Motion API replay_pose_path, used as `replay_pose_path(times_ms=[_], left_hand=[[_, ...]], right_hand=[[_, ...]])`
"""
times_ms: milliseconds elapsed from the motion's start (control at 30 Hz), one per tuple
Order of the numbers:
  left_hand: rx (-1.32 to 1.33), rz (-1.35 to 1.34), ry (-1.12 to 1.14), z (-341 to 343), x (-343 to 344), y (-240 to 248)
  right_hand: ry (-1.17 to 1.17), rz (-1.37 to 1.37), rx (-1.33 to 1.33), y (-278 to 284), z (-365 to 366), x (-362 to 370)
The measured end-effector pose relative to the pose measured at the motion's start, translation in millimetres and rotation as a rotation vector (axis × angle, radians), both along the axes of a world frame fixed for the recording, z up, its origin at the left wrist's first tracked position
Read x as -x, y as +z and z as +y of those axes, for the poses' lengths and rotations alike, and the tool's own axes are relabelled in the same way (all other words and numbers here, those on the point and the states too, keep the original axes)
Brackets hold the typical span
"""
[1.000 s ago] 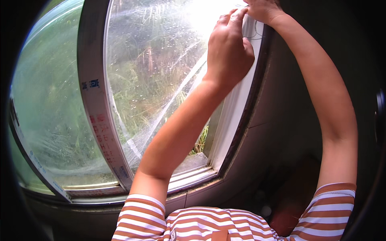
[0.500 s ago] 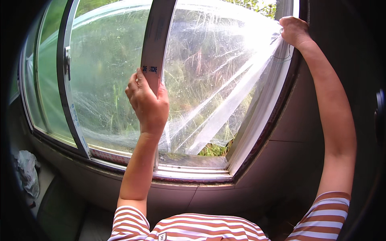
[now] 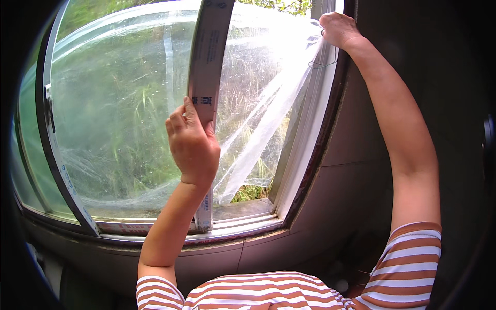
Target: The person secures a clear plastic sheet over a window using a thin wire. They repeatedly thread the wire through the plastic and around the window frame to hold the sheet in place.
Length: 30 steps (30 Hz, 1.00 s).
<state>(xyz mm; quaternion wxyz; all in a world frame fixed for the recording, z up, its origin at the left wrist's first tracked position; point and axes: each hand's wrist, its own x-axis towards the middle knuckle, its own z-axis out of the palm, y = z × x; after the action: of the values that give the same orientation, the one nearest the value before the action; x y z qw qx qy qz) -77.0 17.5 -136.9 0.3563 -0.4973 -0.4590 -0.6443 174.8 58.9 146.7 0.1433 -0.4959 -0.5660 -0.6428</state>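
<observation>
My left hand (image 3: 194, 147) grips the upright edge of a sliding window sash (image 3: 207, 62), fingers on its left side and thumb on its right. The sash frame is grey metal with printed protective film. High at the right side of the window, my right hand (image 3: 338, 30) is closed on the gathered corner of a clear plastic sheet (image 3: 258, 116). From that hand the sheet fans out in taut folds behind the sash. A thin cord (image 3: 323, 64) hangs in a loop just below my right hand.
The white window track (image 3: 248, 223) runs along the sill, meeting the right jamb (image 3: 305, 139). Another sash upright with a dark latch (image 3: 50, 108) stands at the left. Tiled wall (image 3: 268, 250) lies beneath the window. Grass and leaves show outside through the glass and sheet.
The sash has slid right under my left hand, narrowing the opening beside the right jamb. My right hand still grips the sheet's corner. The whole view has shifted somewhat.
</observation>
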Motion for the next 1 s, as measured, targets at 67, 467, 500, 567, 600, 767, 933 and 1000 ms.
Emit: replay_pose_path(times_ms=[67,467,500,567,600,767,933,1000], left_hand=[[0.035,0.053,-0.031,1,-12,1],[0.109,0.239,-0.156,32,-94,-2],[0.067,0.247,-0.183,35,-101,-1],[0.04,0.265,-0.161,37,-115,1],[0.03,0.274,-0.135,39,-120,2],[0.093,0.274,-0.25,48,-140,1],[0.056,0.282,-0.319,58,-148,2],[0.024,0.295,-0.381,59,-152,1]], right_hand=[[-0.035,0.01,0.004,-1,-1,3],[0.045,0.134,0.11,-2,-16,4],[0.069,0.118,0.09,-3,-15,0],[0.111,0.128,0.076,-3,-20,-4],[0.13,0.126,0.054,-3,-20,-6],[0.132,0.141,0.035,-3,-18,-12],[0.137,0.153,0.016,-7,-15,-9],[0.138,0.139,-0.057,-5,-3,-24]])
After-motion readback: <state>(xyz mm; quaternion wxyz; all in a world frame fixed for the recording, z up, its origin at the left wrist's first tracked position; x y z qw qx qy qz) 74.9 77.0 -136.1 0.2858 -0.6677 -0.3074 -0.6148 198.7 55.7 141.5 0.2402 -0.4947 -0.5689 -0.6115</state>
